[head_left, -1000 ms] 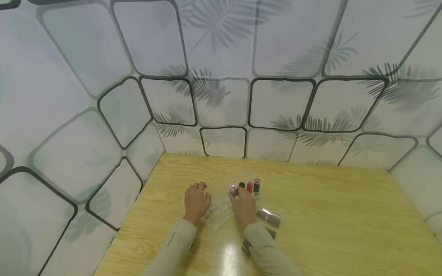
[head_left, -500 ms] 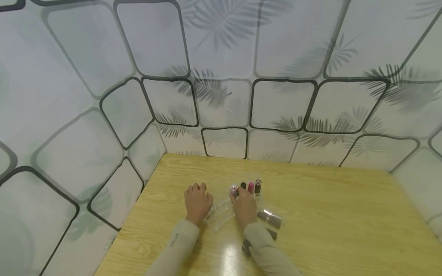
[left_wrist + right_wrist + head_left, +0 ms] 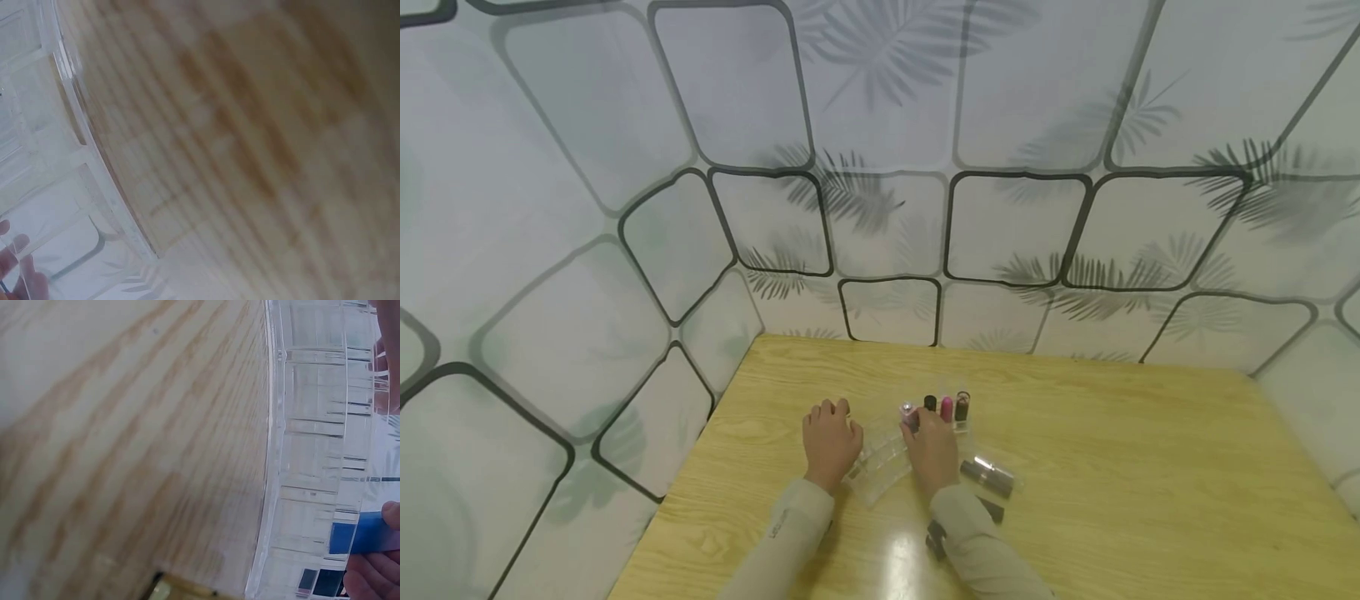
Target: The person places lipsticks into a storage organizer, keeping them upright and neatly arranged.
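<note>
A clear plastic lipstick organizer (image 3: 880, 479) with stepped slots stands between the hands. At its left end is my left hand (image 3: 832, 446); in the left wrist view, fingers (image 3: 31, 284) curl at the clear wall. My right hand (image 3: 934, 450) pinches a lipstick (image 3: 909, 413) with a shiny top at the back row of slots. The right wrist view shows that lipstick (image 3: 356, 534) as blue-violet, seen through the plastic. Upright in the back row to its right stand a black lipstick (image 3: 930, 403), a pink lipstick (image 3: 947, 409) and a dark lipstick (image 3: 962, 407).
Right of the organizer, a dark tube with a shiny band (image 3: 987, 477) lies on the wooden table (image 3: 1112, 467). More dark tubes (image 3: 992, 509) lie partly under the right sleeve (image 3: 977, 533). A patterned wall (image 3: 887, 308) meets the table's far edge.
The hands and lipsticks keep nearly the same places. The whole view has shifted very slightly, and the left fingers lie a little differently than a second ago.
</note>
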Demonstrator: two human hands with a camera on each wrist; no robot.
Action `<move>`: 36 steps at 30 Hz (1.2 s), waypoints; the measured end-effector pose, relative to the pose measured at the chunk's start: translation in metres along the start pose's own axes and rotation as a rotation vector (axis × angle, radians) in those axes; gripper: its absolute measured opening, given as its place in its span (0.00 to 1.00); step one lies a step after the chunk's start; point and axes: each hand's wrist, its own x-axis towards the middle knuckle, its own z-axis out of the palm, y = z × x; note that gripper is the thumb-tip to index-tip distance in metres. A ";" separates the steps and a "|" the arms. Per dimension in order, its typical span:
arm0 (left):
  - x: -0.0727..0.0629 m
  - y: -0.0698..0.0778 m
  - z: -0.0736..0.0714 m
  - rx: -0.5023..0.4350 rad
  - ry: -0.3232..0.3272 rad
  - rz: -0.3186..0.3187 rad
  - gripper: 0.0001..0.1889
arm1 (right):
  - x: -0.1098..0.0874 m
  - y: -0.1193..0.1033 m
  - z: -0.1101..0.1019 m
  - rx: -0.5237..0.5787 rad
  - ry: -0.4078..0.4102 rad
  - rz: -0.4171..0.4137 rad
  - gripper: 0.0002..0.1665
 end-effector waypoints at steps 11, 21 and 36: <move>-0.001 -0.002 0.005 0.005 0.000 -0.007 0.06 | -0.001 0.003 0.002 0.018 0.025 -0.028 0.09; -0.002 0.001 0.000 0.000 0.003 -0.020 0.06 | -0.003 0.003 -0.003 0.048 0.000 -0.003 0.08; -0.001 0.002 -0.001 -0.014 0.000 -0.019 0.07 | -0.006 0.011 -0.017 -0.057 0.048 -0.110 0.18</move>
